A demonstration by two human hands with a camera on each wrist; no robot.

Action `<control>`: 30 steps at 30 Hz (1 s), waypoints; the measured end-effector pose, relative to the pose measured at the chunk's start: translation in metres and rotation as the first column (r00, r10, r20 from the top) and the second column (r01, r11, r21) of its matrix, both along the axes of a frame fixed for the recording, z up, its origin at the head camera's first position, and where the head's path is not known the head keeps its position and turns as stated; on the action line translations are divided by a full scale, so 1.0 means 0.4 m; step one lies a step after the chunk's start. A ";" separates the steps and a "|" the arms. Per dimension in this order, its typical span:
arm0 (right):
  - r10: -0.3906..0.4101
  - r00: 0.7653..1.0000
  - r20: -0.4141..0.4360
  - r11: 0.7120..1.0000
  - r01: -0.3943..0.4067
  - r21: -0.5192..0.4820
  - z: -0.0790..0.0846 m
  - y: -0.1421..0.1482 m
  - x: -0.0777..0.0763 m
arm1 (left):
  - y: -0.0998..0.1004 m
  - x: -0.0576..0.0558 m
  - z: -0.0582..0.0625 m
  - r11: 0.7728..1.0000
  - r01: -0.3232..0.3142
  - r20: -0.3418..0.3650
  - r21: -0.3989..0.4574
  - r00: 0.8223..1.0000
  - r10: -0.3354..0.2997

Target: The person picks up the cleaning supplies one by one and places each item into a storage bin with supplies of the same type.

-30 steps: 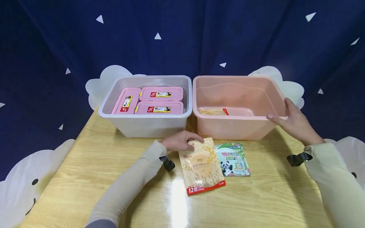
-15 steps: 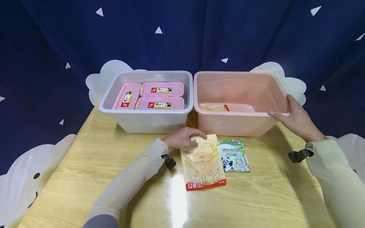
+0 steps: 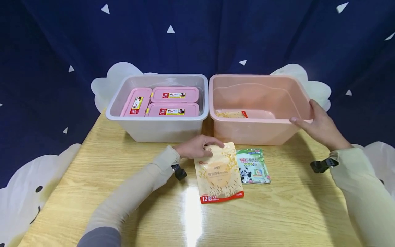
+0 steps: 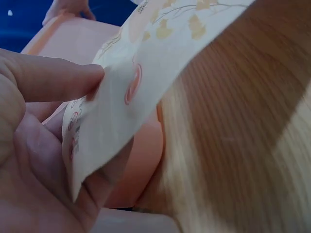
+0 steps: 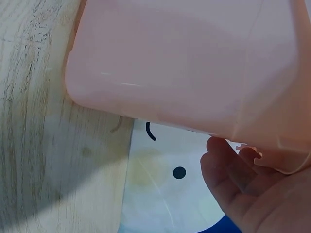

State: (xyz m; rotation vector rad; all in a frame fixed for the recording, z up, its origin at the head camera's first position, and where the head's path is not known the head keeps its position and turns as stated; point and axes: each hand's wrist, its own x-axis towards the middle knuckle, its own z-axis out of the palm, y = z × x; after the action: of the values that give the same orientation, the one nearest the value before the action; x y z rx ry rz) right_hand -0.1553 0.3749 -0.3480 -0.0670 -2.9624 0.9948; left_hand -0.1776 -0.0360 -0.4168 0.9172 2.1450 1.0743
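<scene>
My left hand (image 3: 195, 147) pinches the upper left part of a cream pouch (image 3: 219, 175) with a red bottom band, thumb on the front and fingers behind. In the left wrist view the pouch (image 4: 146, 73) bends between thumb and fingers, its edge off the table. Beside it lies a green and white packet (image 3: 253, 168) with a panda, its left edge covered by the pouch. My right hand (image 3: 324, 128) grips the right front corner of the pink bin (image 3: 247, 132), thumb on the front rim. The right wrist view shows curled fingers (image 5: 228, 170) under the bin's rim.
A grey-white bin (image 3: 160, 130) stands left of the pink one, holding several pink lidded boxes (image 3: 172, 109). Inside the pink bin lies another cream pouch (image 3: 231, 114). Both bins sit toward the back of the wooden table (image 3: 262, 219), before a dark blue curtain (image 3: 197, 37).
The head view has tilted slightly, so everything sits a little higher in frame. My left hand keeps its pinch on the pouch, which has turned slightly; my right hand stays on the bin.
</scene>
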 end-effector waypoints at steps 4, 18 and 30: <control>0.001 1.000 -0.006 1.000 -0.001 -0.011 0.006 0.003 -0.004 | -0.014 0.002 0.029 0.999 0.035 -0.004 0.030 0.999 -0.034; -0.003 1.000 -0.005 1.000 0.002 -0.024 -0.007 0.011 0.000 | -0.020 0.049 0.094 0.995 0.094 -0.005 0.032 0.996 -0.094; 0.017 1.000 -0.011 0.999 -0.017 -0.044 0.000 0.008 0.002 | -0.032 0.070 0.142 0.993 0.112 -0.025 0.033 0.994 -0.111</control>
State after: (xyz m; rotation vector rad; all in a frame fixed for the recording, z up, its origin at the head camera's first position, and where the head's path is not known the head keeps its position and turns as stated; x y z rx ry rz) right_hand -0.1543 0.3779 -0.3480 -0.0369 -2.9365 1.0585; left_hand -0.1494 -0.0488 -0.3599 1.0570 2.0739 1.0523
